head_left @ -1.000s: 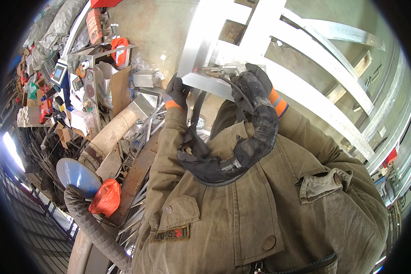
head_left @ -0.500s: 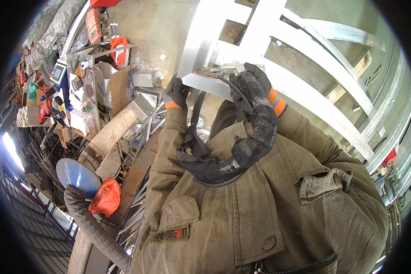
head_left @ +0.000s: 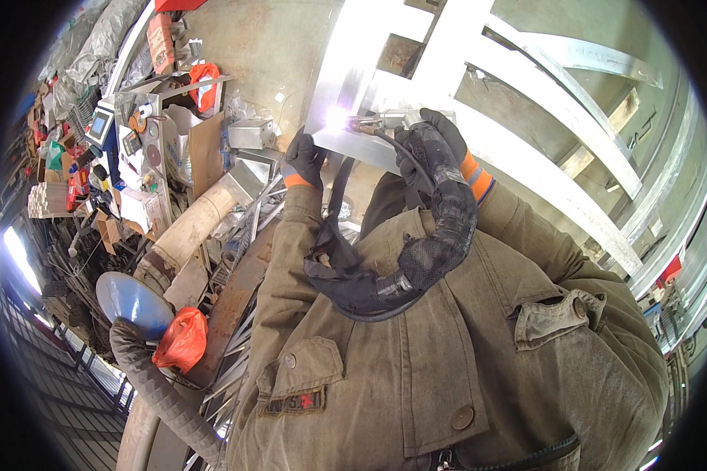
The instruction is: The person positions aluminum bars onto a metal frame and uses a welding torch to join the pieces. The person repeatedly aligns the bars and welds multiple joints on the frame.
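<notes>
My right hand (head_left: 440,149), in a dark glove with an orange cuff, is closed around a welding gun (head_left: 367,123). The gun's copper-coloured nozzle points left, and a bright purple-white arc (head_left: 337,118) glows at its tip. Under that glow lies the corner of a silvery metal frame (head_left: 361,149). My left hand (head_left: 304,159), gloved the same way, grips the frame's left corner, its fingertips near the glow. From the gun a thick, black-wrapped cable (head_left: 440,220) loops down across my jacket. My right hand's fingers partly hide the gun's body.
More long metal bars (head_left: 542,165) spread to the right. At the left stand a control box with a screen (head_left: 100,125), a grey metal box (head_left: 251,134), a large duct (head_left: 188,224), a blue hood (head_left: 137,304) with a flexible hose (head_left: 157,385), and a red plastic bag (head_left: 182,339).
A bright arc has lit at the welding gun's tip, on the frame's corner. Both hands stay in practically the same place.
</notes>
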Demonstrator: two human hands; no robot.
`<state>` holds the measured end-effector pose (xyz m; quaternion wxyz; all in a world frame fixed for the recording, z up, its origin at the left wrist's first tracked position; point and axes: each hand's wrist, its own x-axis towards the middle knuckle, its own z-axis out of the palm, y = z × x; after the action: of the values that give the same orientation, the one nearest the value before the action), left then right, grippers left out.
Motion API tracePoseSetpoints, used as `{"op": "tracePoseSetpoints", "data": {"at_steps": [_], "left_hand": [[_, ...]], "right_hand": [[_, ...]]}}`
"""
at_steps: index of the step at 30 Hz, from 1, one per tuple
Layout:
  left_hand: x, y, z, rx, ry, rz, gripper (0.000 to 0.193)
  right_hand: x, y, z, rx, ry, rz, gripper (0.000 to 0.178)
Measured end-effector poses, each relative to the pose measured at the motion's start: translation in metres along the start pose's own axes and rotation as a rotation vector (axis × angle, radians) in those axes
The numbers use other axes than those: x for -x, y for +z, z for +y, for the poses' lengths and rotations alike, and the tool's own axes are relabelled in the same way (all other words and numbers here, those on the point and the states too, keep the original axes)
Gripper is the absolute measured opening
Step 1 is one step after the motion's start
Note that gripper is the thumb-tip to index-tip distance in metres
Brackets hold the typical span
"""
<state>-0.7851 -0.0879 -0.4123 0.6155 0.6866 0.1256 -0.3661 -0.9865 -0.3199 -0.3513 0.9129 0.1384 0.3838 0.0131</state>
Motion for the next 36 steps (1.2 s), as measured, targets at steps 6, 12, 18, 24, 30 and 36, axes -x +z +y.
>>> {"op": "tracePoseSetpoints", "data": {"at_steps": [6, 12, 18, 24, 30, 36], "left_hand": [[-0.002, -0.001, -0.002, -0.005, 0.017, -0.005, 0.038], [-0.003, -0.002, -0.003, 0.000, 0.016, 0.015, 0.038], [0.000, 0.005, 0.001, -0.004, 0.021, 0.043, 0.030], [0.001, 0.009, 0.005, -0.026, 0.008, 0.041, 0.034], [0.001, 0.008, 0.006, -0.048, 0.006, 0.022, 0.037], [0.000, 0.010, 0.008, -0.076, 0.003, 0.024, 0.038]], "right_hand": [[-0.004, -0.006, -0.002, -0.057, 0.028, -0.042, 0.051], [-0.006, -0.015, -0.006, -0.232, 0.150, -0.183, 0.045], [-0.005, -0.016, -0.007, -0.204, 0.123, -0.104, 0.043], [-0.004, -0.015, -0.008, -0.195, 0.117, -0.154, 0.044], [-0.002, -0.013, -0.008, -0.161, 0.103, -0.116, 0.046], [0.001, -0.008, -0.007, -0.079, 0.067, -0.058, 0.049]]}}
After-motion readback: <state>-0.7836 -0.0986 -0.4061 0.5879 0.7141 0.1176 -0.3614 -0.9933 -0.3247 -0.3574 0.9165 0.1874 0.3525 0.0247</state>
